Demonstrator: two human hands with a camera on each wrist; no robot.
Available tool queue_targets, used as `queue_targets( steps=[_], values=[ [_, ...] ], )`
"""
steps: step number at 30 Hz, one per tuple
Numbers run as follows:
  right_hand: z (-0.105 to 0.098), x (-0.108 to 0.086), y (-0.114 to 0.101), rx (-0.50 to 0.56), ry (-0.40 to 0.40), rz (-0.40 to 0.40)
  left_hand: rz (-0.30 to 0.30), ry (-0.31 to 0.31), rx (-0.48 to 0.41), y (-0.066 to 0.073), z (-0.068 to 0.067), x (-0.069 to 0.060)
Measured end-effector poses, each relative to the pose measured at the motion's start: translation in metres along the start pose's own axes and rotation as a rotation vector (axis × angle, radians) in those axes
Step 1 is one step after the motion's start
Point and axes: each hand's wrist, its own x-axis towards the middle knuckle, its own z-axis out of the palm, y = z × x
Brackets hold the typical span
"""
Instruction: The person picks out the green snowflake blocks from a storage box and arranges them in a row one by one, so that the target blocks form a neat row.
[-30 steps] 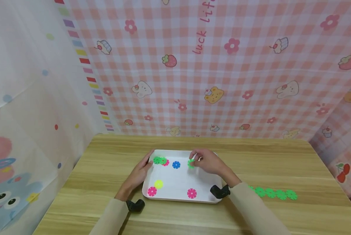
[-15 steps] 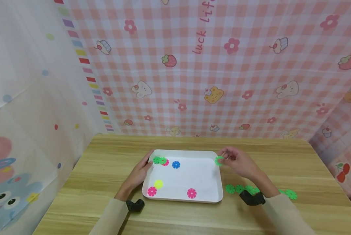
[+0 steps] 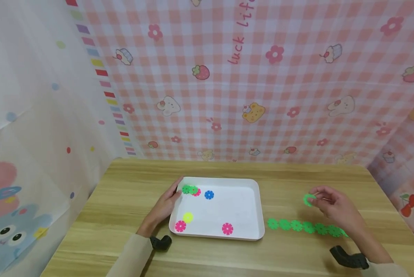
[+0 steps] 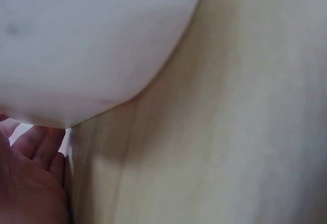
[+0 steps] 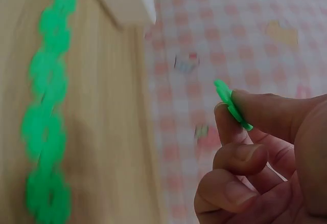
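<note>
In the head view my right hand (image 3: 336, 207) is raised above the table, right of the tray. Thumb and index finger pinch a green notched snowflake disc (image 3: 308, 200), seen edge-on in the right wrist view (image 5: 224, 94). Below it runs a row of several green snowflake discs (image 3: 296, 225), its right end partly hidden by my forearm. My left hand (image 3: 163, 206) grips the left side of the white tray (image 3: 224, 209), thumb at the rim and fingers outside. In the left wrist view the fingers (image 4: 46, 147) lie against the tray's outer wall.
Inside the tray are a few overlapping green discs (image 3: 189, 189) with a pink one, a blue disc (image 3: 209, 195), a yellow disc (image 3: 187, 217) and pink discs (image 3: 227, 229) near the front. A checked cloth (image 3: 234, 88) hangs behind the wooden table (image 3: 141, 177).
My right hand has carried the green snowflake disc out of the tray, rightward over the rim to above the row. My left hand has stayed at the tray's left side.
</note>
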Motion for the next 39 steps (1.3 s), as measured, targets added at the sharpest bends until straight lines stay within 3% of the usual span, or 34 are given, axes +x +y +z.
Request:
queue_targets(
  steps=[6, 8, 13, 18, 27, 33, 39],
  values=[
    [-0.027, -0.02, 0.033, -0.007, 0.071, 0.073, 0.005, 0.005, -0.002, -0.001, 0.001, 0.0],
    [-0.035, -0.025, 0.043, -0.013, 0.082, 0.097, -0.015, -0.005, 0.007, 0.005, 0.0, -0.002],
    [-0.052, -0.038, 0.066, -0.074, 0.117, 0.106, -0.032, -0.021, 0.009, 0.008, 0.0, -0.002],
    [-0.065, -0.05, 0.088, -0.176, 0.133, 0.127, -0.009, -0.01, -0.005, -0.001, 0.001, 0.0],
    [-0.071, -0.059, 0.12, -0.201, 0.17, 0.151, -0.006, 0.0, -0.005, 0.0, 0.001, 0.0],
    [-0.071, -0.056, 0.134, -0.219, 0.128, 0.237, -0.012, -0.007, -0.01, -0.002, 0.001, 0.001],
    [-0.07, -0.055, 0.139, -0.203, 0.106, 0.263, -0.025, 0.002, -0.012, -0.002, 0.001, 0.0]
  ],
)
